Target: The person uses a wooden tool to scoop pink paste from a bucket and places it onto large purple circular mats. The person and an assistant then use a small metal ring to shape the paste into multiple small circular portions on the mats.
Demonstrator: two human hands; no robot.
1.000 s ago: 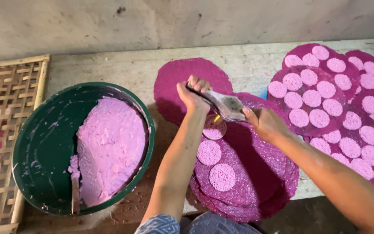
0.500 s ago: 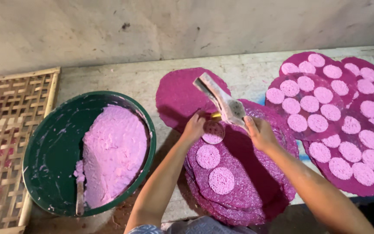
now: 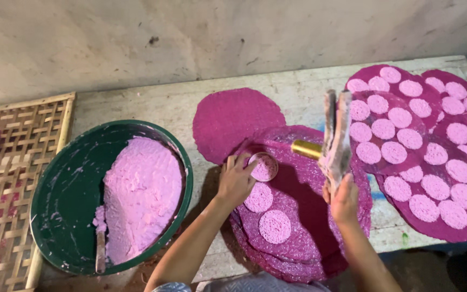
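- Fingers of the left hand (image 3: 237, 181) curl around a small round ring mould (image 3: 263, 166) filled with pale pink paste, pressing it flat on the top sheet of a stack of dark magenta round mats (image 3: 304, 216) at the front of the pale stone counter (image 3: 147, 108).
- The right hand (image 3: 345, 201) is closed on the lower end of a paste-smeared flat scraper (image 3: 336, 138) with a yellow handle part, held upright above the stack, just right of the mould.
- Two finished pale pink paste discs (image 3: 274, 226) lie in a line on the same sheet, just below the mould and close to each other.
- A green round basin (image 3: 66, 189) of pink paste sits to the left on the counter, a stick standing in it; a woven bamboo tray (image 3: 6, 178) lies beyond it. A bare magenta mat (image 3: 233, 119) lies behind the stack, and filled mats covered in pink discs (image 3: 417, 157) overlap to the right.
- Risk, as I judge it: lifting the mould crookedly could smear or tear the soft disc, since the paste looks wet.
- The scraper hangs over the sheet, so clinging paste could drip onto it.
- A mould set too near its neighbour could merge two discs.
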